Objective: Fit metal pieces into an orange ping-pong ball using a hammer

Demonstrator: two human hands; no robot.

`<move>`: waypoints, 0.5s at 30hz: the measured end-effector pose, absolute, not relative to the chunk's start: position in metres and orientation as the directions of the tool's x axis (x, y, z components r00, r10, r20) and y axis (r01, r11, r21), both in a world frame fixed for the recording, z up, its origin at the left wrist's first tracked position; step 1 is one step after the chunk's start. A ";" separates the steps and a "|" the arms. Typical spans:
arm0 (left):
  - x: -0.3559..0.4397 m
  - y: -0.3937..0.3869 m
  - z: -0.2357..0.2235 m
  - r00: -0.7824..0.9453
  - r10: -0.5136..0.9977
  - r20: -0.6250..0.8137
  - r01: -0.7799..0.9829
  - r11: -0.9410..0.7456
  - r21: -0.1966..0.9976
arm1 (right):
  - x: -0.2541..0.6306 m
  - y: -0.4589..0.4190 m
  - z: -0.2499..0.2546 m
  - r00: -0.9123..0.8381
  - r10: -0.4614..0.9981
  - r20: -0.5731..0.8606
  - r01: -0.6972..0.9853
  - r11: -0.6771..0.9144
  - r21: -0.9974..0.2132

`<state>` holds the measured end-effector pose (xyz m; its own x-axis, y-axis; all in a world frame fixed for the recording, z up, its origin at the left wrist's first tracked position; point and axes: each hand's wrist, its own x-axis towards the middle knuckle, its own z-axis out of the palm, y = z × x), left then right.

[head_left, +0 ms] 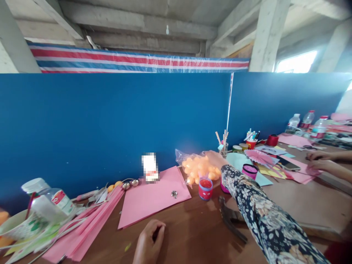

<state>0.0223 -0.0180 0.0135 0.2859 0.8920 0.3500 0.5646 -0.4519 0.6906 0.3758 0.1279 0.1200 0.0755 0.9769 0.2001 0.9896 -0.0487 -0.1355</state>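
Observation:
My right hand [216,158], in a dark floral sleeve [258,205], reaches to the upper right side of a clear plastic bag of orange balls [199,169]. Glare and blur hide its fingers, so its grip cannot be made out. Loosely curled, my left hand [150,240] rests on the brown table near the front, with nothing visible in it. Beyond it lies a stack of pink paper [154,200] with a small cluster of silvery pieces [174,194]. A red cup with blue rims [205,189] stands in front of the bag.
A dark curved tool [231,222] lies beside my right sleeve. Pink strips [90,223], a plastic bottle [59,198] and a bowl [16,225] crowd the left. Sticks in a jar [223,146] stand behind. Another person's hands [320,161] rest at the right. A blue partition [123,113] backs the table.

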 end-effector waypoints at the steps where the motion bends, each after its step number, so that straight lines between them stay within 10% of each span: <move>1: 0.023 -0.018 0.013 0.284 0.891 0.355 0.566 -0.455 0.688 | 0.375 0.127 0.125 0.088 0.971 0.222 0.988 -0.057 -0.143; 15: 0.019 -0.015 0.007 0.233 0.903 0.361 0.507 -0.430 0.747 | 0.244 0.048 0.140 -0.214 0.878 0.428 0.801 0.409 -0.437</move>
<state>0.0189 -0.0154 0.0072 0.2335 0.9029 0.3608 0.5068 -0.4297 0.7474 0.2435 0.0482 0.1403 -0.2145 0.8777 0.4285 0.8013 0.4090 -0.4367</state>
